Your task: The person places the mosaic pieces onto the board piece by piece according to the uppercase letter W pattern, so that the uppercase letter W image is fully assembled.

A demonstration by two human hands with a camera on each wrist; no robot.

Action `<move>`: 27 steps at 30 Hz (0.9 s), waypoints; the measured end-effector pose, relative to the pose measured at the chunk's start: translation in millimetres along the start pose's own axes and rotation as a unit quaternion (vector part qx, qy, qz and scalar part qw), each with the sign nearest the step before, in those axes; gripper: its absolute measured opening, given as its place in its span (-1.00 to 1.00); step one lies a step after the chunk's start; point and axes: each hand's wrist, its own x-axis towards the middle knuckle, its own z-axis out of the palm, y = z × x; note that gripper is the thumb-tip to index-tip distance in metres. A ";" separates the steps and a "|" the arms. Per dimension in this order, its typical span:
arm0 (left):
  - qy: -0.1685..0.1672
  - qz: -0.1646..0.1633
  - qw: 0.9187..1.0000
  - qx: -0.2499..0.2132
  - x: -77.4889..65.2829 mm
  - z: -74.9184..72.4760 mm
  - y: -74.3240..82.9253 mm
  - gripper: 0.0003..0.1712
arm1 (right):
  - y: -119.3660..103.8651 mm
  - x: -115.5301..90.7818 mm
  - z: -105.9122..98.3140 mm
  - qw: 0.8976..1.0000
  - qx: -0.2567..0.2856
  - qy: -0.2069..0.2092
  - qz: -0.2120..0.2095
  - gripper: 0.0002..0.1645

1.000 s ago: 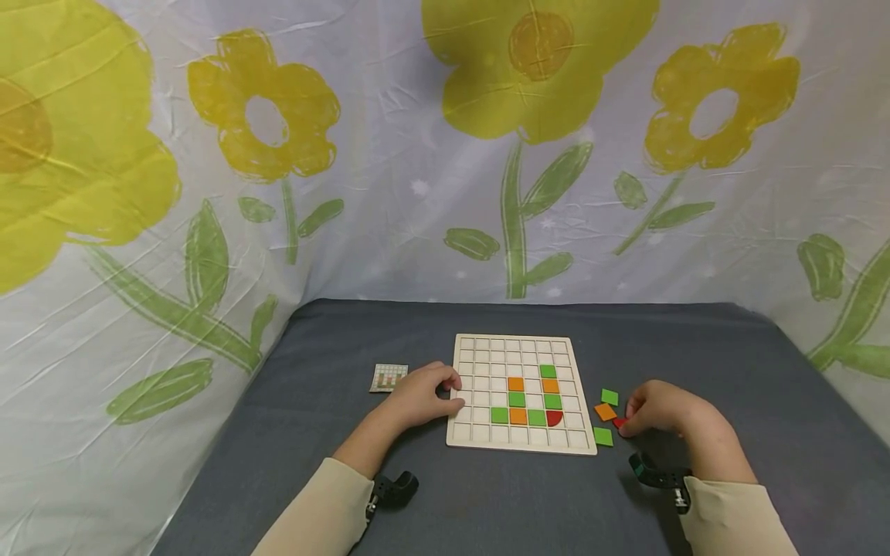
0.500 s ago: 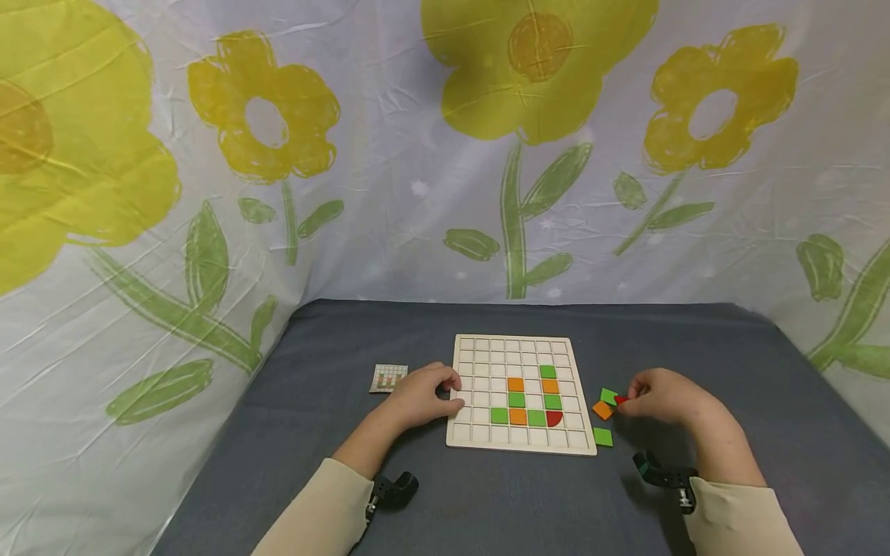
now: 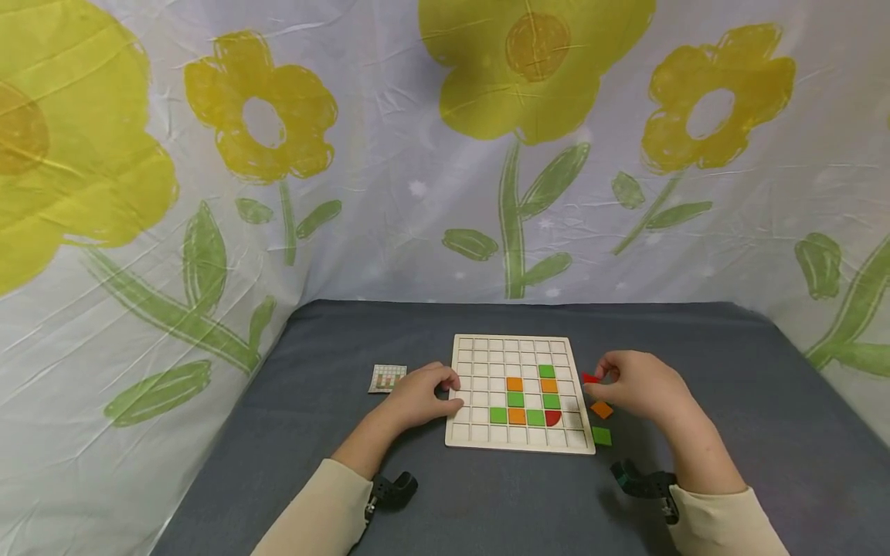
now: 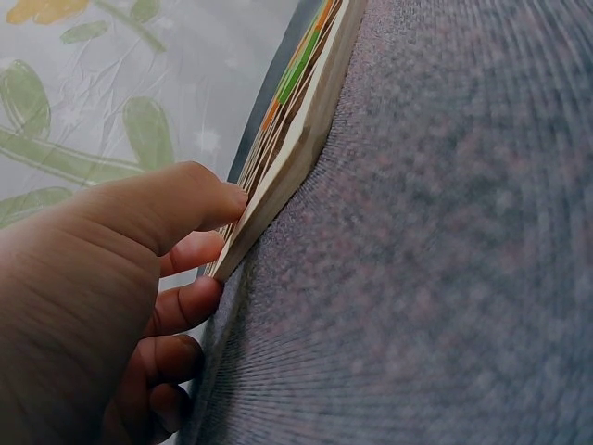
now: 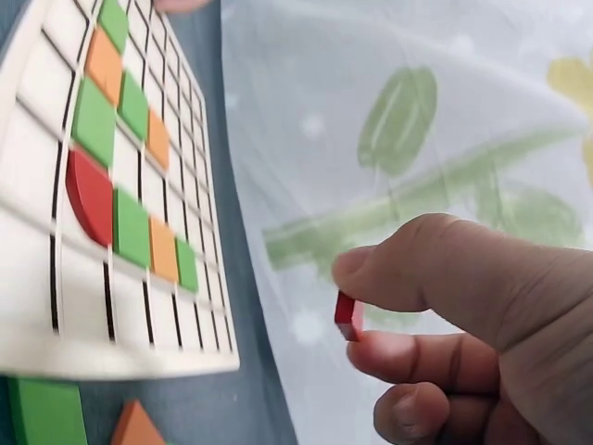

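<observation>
A pale wooden grid board lies on the dark cloth, with green and orange square tiles and one red rounded tile in its cells. My left hand holds the board's left edge, thumb on top in the left wrist view. Beyond the board's right edge, my right hand pinches a small red tile between thumb and finger, raised off the cloth. Its full shape is hidden by the fingers. Below that hand lie an orange tile and a green tile, loose beside the board.
A small printed pattern card lies left of the board, partly behind my left hand. Dark cloth covers the table. A flower-patterned curtain hangs behind and along the sides.
My right hand has picked up the red tile from among the loose tiles and moved it up and left toward the board's right edge. The left hand stays put.
</observation>
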 end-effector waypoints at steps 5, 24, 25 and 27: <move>0.000 0.003 1.000 0.001 -0.2 -1.7 0.3 -0.81 | -18.6 -0.4 2.4 1.000 -0.005 0.010 -0.017 -0.67; -0.004 0.010 1.000 0.012 1.1 0.7 -1.9 -0.81 | -65.3 10.4 31.6 0.991 -0.013 0.074 -0.111 -0.80; -0.003 0.008 1.000 0.014 1.0 1.0 -2.4 -0.81 | -68.1 11.3 33.8 0.991 -0.015 0.074 -0.114 -0.80; -0.002 0.005 1.000 0.016 0.7 1.4 -3.4 -0.82 | -73.0 13.1 38.6 0.990 -0.021 0.074 -0.119 -0.80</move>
